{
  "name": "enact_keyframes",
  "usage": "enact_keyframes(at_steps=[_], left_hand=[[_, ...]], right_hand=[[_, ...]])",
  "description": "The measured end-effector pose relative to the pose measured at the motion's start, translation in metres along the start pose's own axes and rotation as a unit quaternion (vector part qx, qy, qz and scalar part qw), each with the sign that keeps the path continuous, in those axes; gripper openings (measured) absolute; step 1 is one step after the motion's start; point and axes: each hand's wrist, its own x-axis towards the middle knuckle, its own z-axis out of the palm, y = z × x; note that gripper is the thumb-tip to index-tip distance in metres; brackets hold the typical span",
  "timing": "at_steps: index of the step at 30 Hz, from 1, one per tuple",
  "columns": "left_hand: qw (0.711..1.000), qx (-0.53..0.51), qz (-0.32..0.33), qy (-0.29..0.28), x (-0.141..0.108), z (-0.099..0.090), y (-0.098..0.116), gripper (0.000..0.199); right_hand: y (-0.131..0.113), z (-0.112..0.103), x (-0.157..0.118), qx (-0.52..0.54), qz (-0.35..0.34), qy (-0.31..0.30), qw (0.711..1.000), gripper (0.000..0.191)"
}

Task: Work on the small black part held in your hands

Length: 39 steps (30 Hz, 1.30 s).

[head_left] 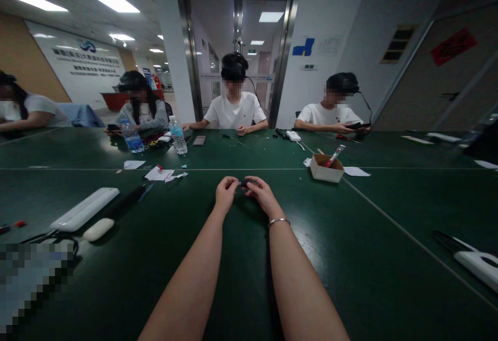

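Over the middle of the green table, my left hand [226, 192] and my right hand [261, 194] are held close together. Between their fingertips is a small black object [244, 183] with a lighter tip on its left side; its kind is too small to make out. Both hands pinch it, the left at the lighter end and the right at the dark body. My right wrist wears a silver bracelet [279, 221]. The fingers partly hide the object.
Left of my arms lie a white power strip [86, 209], a black rod-like item [126, 202] and a white oval item [98, 229]. Two bottles [178, 136] stand beyond. A small box [327, 169] holds a red-and-silver tool. Several people sit across the table [373, 258].
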Motion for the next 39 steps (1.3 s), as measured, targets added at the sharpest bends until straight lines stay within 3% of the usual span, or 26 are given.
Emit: enact_keyframes(at_steps=[4,10,17,22,28,32,39], left_hand=[[1.0,-0.027,0.006,-0.007,0.0009,-0.0003,-0.0008,0.023],[0.997,-0.023,-0.075,-0.021,0.0018,0.0017,-0.0049,0.038],[0.999,-0.028,-0.004,-0.022,0.0003,0.0013,-0.0043,0.023],[0.998,-0.021,-0.055,-0.014,0.0022,0.0019,-0.0068,0.026],[0.999,-0.043,-0.017,0.012,0.0032,0.0032,-0.0096,0.025],[0.997,-0.04,-0.068,-0.009,0.0025,0.0036,-0.0088,0.025],[0.997,-0.035,-0.061,-0.034,0.0004,0.0023,-0.0052,0.021]], right_hand=[[0.001,-0.0006,0.0005,-0.001,-0.001,-0.002,1.0,0.038],[-0.0001,0.0005,0.0,-0.006,-0.003,0.009,1.0,0.037],[0.0021,-0.0012,0.0016,-0.002,0.0,0.005,1.0,0.038],[0.0035,-0.0014,0.0026,0.0,-0.001,0.008,1.0,0.038],[0.0022,-0.0003,0.0021,0.003,0.002,0.009,1.0,0.038],[0.003,-0.0004,0.0024,0.004,0.001,0.009,1.0,0.037],[0.0024,0.0,0.0023,0.011,0.006,0.007,1.0,0.036]])
